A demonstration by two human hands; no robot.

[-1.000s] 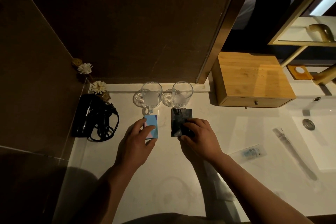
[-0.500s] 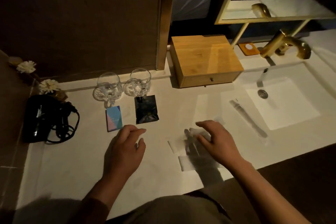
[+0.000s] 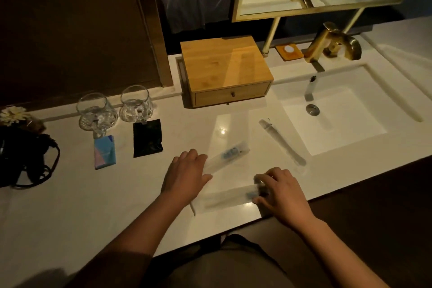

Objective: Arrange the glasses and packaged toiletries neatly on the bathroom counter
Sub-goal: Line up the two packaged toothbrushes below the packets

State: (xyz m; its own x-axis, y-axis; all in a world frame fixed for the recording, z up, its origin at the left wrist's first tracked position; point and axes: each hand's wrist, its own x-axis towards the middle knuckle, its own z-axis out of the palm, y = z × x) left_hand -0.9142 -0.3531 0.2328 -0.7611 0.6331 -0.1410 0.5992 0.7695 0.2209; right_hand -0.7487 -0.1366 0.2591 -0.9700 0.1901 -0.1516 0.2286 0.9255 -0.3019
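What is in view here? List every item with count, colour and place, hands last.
glasses: 2, clear, side by side at the back left of the counter.
box: 1, blue and pink, in front of the left glass.
sachet: 1, black, in front of the right glass.
clear packets: 3; one under each hand, one beside the sink.
wooden drawer box: 1, light wood, at the back centre.
hair dryer: 1, black, far left.
faucet: 1, gold, behind the sink.
sink: 1, white, right.
counter: 1, white.
left hand: on a packet.
right hand: on the nearest packet.
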